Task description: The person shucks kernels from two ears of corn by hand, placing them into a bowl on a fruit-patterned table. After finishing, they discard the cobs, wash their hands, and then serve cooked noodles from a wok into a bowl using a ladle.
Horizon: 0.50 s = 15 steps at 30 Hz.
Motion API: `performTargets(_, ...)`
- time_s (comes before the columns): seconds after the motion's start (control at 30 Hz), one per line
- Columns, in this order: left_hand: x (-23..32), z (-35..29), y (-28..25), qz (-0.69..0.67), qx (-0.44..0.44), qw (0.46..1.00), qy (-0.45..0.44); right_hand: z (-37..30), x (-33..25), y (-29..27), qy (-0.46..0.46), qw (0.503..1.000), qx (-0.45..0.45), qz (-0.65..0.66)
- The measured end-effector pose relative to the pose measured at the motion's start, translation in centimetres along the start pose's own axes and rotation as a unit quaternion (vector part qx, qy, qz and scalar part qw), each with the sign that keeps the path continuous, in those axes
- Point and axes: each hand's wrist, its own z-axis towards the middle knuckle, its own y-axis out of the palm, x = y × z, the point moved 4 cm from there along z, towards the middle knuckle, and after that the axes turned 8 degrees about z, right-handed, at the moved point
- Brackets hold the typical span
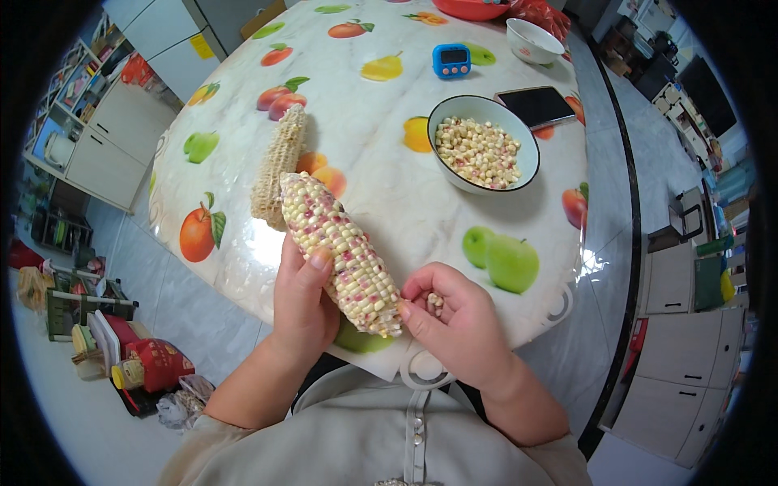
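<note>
Corn ear (340, 247), pale with red-purple kernels, was held tilted above near edge of bench (356, 121). Left hand (304, 296) gripped it near middle, thumb pressed on kernels, other fingers wrapped underneath. Right hand (450, 324) was at ear's near end: thumb tip against it, fingers curled around few loose kernels (435, 304). Bare cob (278, 166) lay beyond ear, toward left edge. Bowl (462, 107) of shelled corn (478, 154) stood toward right edge, phone (539, 107) just beside it.

Left hand (305, 298) grips while right hand (455, 326) curls.
</note>
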Motion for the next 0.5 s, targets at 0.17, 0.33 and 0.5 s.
performTargets(0.17,0.1,-0.1,0.1,-0.001,0.008,1.0,0.008,-0.3,-1.4,0.1,-0.014,0.992,-0.016,-0.128)
performTargets(0.33,0.2,0.1,0.1,-0.021,0.003,1.0,0.007,-0.2,-3.3,-1.3,0.111,0.98,-0.032,0.161)
performTargets(0.5,0.4,0.3,-0.2,-0.082,-0.051,0.995,-0.001,0.6,-11.6,-3.5,-0.202,0.966,0.063,0.147)
